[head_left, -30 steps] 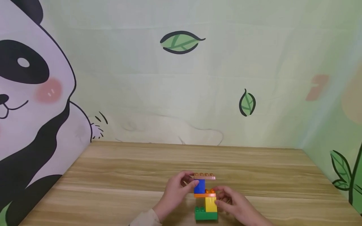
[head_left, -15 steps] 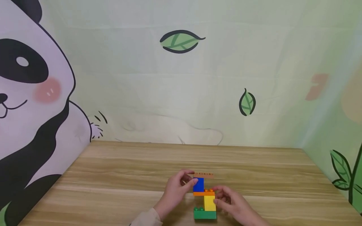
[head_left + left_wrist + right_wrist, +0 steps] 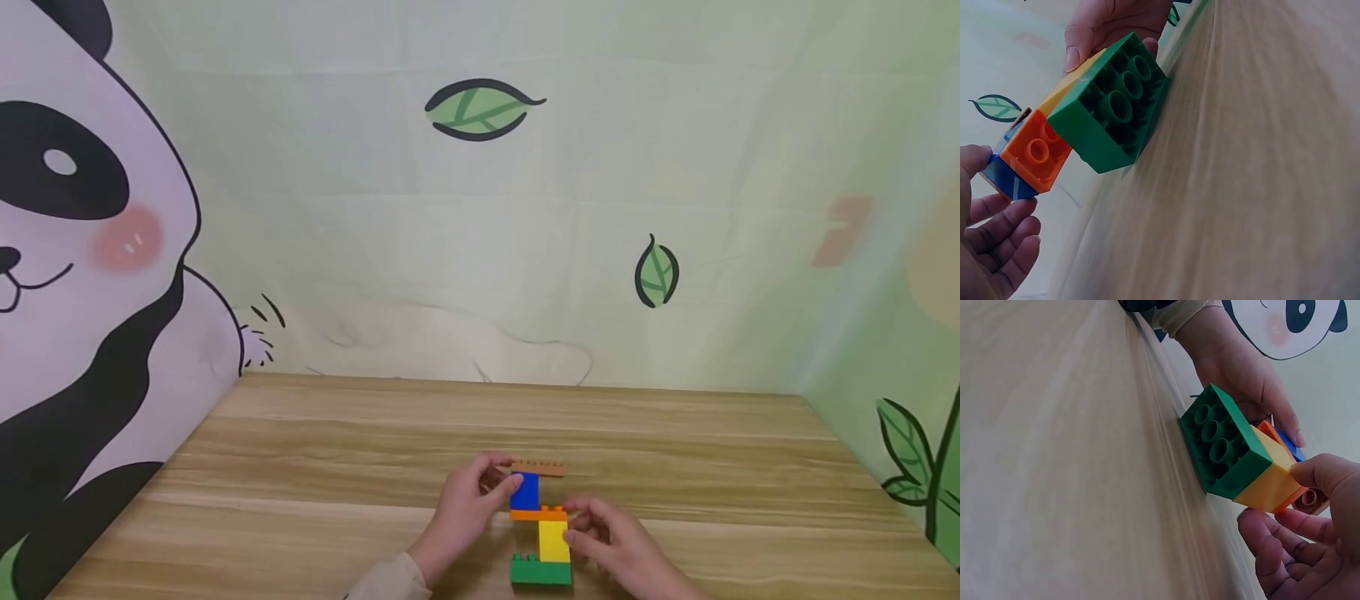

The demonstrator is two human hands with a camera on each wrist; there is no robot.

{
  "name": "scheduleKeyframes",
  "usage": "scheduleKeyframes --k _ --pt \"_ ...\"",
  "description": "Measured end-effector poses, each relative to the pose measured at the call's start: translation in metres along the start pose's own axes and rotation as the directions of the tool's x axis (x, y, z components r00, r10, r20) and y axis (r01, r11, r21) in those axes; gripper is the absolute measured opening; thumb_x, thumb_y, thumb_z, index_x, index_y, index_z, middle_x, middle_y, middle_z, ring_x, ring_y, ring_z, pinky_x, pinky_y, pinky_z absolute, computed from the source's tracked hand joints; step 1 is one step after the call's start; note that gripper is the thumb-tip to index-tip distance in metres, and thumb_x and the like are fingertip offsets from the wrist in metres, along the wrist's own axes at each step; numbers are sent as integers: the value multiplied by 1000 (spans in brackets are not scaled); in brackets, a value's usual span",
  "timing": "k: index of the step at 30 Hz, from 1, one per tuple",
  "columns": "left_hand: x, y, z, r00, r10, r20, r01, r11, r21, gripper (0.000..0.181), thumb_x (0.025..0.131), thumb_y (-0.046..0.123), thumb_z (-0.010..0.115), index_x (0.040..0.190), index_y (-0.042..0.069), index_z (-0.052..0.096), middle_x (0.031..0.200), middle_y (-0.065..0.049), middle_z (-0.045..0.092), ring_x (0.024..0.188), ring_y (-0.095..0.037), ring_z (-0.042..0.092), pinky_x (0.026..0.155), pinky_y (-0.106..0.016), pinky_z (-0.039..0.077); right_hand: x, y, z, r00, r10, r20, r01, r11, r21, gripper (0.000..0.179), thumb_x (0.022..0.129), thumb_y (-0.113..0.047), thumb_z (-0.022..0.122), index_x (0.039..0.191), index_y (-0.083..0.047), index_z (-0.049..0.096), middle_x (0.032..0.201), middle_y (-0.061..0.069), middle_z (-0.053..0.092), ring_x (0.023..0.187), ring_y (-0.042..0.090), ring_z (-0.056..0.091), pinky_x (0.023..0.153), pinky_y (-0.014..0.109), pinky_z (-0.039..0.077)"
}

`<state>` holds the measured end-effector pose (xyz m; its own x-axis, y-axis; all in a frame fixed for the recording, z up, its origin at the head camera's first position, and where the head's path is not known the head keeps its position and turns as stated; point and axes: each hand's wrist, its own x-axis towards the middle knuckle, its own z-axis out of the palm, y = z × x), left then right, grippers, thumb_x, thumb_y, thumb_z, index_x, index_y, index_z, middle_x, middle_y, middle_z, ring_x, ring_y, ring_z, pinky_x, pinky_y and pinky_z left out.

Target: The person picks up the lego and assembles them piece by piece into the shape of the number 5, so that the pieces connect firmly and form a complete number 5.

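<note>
A zigzag stack of toy building bricks hangs in the air between both hands. From the bottom up come a green brick (image 3: 540, 572), a yellow brick (image 3: 554, 542), a flat orange brick (image 3: 527, 516), a blue brick (image 3: 527, 492) and a flat brown brick (image 3: 540, 469). My left hand (image 3: 467, 502) pinches the blue brick from the left, thumb in front. On the right, my right hand (image 3: 621, 540) pinches the yellow brick between thumb and fingers. Both wrist views show the hollow underside of the green brick (image 3: 1110, 109), lifted off the table.
The wooden table (image 3: 337, 450) stretches away under and behind the stack. At its far edge stands a pale green backdrop (image 3: 337, 208) printed with leaves; a panda (image 3: 90, 250) is printed on the left side.
The stack has shifted slightly to the left and tilted a little, so the studs on its upper bricks look flatter. Both hands keep their hold.
</note>
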<state>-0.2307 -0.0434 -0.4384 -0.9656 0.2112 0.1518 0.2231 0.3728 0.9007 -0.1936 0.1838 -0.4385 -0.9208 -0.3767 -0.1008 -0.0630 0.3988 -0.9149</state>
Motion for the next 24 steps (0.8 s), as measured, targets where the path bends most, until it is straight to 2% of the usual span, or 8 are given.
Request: scheduleKeyframes --k 9,24 --pt "0 -4 0 999 -35 9 35 999 20 39 92 39 62 114 7 64 86 -2 63 77 -14 53 62 -20 45 -1 3 4 1000 0 2 0 1000 30 49 95 -29 59 129 6 49 93 6 67 73 15 59 55 25 48" --pt "-2 -5 4 995 -94 17 93 995 47 36 92 38 63 110 6 65 86 -2 61 75 -14 52 60 -22 44 -2 0 6 999 40 -16 -39 998 40 51 93 -33 63 125 5 52 95 7 68 73 16 59 54 26 48"
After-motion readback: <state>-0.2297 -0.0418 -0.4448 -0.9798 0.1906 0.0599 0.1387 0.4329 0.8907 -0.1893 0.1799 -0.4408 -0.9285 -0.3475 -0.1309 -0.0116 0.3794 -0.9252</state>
